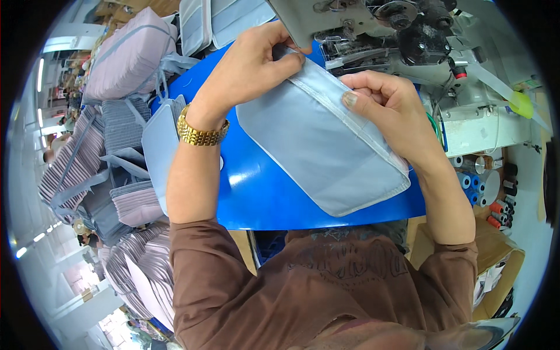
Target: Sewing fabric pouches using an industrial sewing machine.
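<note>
Left of the sewing machine [402, 41], tied bundles [129, 58] stand close, probably for easy reach. Beside the machine, the left hand [254, 70], nearly closed, pinches the upper end of the grey cloth piece [315, 143], some fingertips hidden. The cloth slants across the blue worktop [248, 204] before the machine, its seamed edge apparently held straight. The right hand [389, 105], fingers curled, pinches that edge nearer the wearer.

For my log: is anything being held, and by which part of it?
Yes, a grey-blue fabric piece: the left hand grips the upper end of its seamed edge; the right hand pinches that edge near its middle.
</note>
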Tool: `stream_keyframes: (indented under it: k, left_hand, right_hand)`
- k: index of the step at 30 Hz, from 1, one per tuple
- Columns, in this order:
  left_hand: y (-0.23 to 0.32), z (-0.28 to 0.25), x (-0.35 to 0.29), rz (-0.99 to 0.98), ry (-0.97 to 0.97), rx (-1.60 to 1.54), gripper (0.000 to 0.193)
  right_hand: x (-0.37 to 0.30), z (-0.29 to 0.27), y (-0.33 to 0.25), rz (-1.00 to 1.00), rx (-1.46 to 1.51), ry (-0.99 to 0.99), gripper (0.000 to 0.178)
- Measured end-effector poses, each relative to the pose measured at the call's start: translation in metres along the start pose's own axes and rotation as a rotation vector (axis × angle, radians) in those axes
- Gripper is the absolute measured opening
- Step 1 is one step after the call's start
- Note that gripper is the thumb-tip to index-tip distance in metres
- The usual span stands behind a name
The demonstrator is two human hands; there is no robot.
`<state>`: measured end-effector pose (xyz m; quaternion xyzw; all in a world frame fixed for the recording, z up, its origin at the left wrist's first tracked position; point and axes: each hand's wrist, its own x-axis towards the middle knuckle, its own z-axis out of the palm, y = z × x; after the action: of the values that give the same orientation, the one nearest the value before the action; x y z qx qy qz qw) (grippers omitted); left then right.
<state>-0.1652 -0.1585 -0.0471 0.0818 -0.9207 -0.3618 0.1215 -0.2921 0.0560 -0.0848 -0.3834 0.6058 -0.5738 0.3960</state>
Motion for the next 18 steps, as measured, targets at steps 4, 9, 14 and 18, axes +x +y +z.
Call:
stream_keyframes:
  k: [4, 9, 14, 18]
  left_hand:
    - [-0.008, 0.005, 0.008, 0.001, 0.008, -0.131, 0.028]
    - [-0.021, -0.003, 0.035, 0.163, -0.073, 0.076, 0.027]
    - [-0.022, -0.004, 0.048, 0.272, -0.007, 0.134, 0.033]
    - [-0.026, 0.017, 0.017, 0.293, 0.304, 0.184, 0.019]
  right_hand:
    - [0.000, 0.000, 0.002, 0.001, 0.019, 0.048, 0.026]
    - [0.002, 0.005, 0.007, -0.068, 0.093, 0.214, 0.025]
    - [0.005, 0.010, 0.007, -0.140, 0.099, 0.246, 0.023]
    - [0.002, 0.015, 0.006, -0.206, -0.057, 0.300, 0.023]
